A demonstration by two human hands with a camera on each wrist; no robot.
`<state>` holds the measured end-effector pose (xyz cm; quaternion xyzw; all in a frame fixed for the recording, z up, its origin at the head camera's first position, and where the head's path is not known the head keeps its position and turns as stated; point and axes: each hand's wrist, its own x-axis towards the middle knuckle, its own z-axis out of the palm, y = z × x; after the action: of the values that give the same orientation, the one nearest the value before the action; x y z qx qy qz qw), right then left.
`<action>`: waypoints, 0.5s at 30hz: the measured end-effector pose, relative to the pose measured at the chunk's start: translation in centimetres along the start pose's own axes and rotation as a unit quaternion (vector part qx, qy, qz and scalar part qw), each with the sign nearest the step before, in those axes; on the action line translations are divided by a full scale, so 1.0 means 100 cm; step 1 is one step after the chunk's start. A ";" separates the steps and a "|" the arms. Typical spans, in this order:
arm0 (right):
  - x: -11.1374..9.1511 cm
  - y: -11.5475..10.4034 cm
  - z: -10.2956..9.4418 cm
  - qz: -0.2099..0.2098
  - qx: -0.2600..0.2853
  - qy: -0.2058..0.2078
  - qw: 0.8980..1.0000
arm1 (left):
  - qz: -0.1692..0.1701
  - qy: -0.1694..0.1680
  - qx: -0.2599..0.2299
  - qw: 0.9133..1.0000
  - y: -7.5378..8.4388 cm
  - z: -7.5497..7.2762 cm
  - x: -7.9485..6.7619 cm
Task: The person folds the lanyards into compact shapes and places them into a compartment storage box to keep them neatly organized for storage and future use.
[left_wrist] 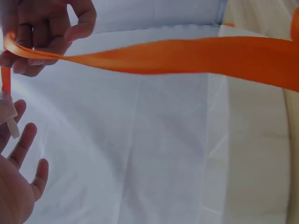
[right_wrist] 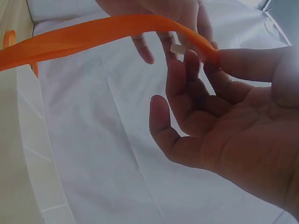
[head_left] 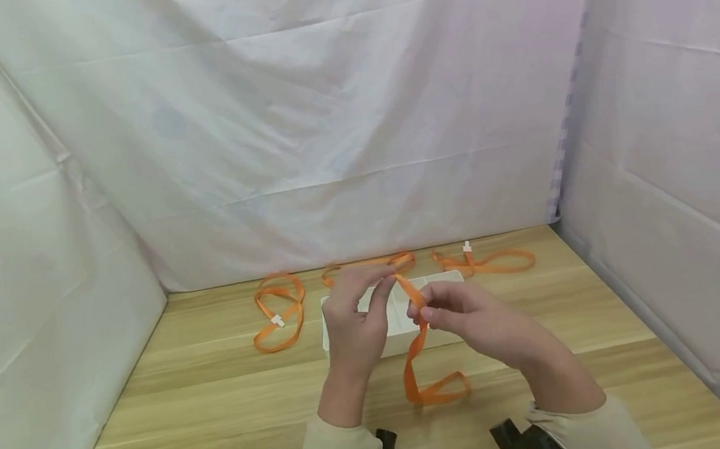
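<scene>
An orange lanyard (head_left: 415, 349) hangs between the two hands, its lower loop trailing down close over the table. The left hand (head_left: 357, 319) pinches its upper end between thumb and fingertips. A small white clip (left_wrist: 11, 119) shows at that end in the left wrist view, beside the left hand's fingers (left_wrist: 23, 147). Lower on the strap, the right hand (head_left: 473, 318) pinches the orange band between thumb and index finger; in the right wrist view its other fingers (right_wrist: 182, 107) are loosely bent. Behind both hands stands a white divided box (head_left: 397, 344), partly covered by them.
Three more orange lanyards lie around the box: one with a white clip (head_left: 277, 321) to the left, another lanyard (head_left: 370, 262) behind, and a third lanyard (head_left: 503, 263) at the back right. White cloth walls (head_left: 352, 146) enclose the wooden table (head_left: 222, 411) at the back and sides.
</scene>
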<state>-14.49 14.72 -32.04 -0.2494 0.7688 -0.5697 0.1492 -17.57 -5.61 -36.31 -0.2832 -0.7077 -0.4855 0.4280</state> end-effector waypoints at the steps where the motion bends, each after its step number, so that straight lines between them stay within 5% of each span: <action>1: 0.000 -0.002 0.000 -0.005 -0.009 0.003 1.000 | 0.009 0.007 0.000 1.000 0.002 -0.002 0.003; 7: 0.004 -0.010 0.003 -0.016 -0.053 0.051 0.997 | 0.038 0.024 0.015 0.999 0.010 -0.010 0.016; 15: 0.001 -0.019 0.003 -0.020 -0.007 0.058 0.998 | -0.023 -0.032 0.029 0.999 0.002 -0.007 0.005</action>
<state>-14.08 14.02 -30.35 -0.2323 0.7751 -0.5805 0.0907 -17.41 -6.16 -35.69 -0.2695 -0.7414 -0.4652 0.4016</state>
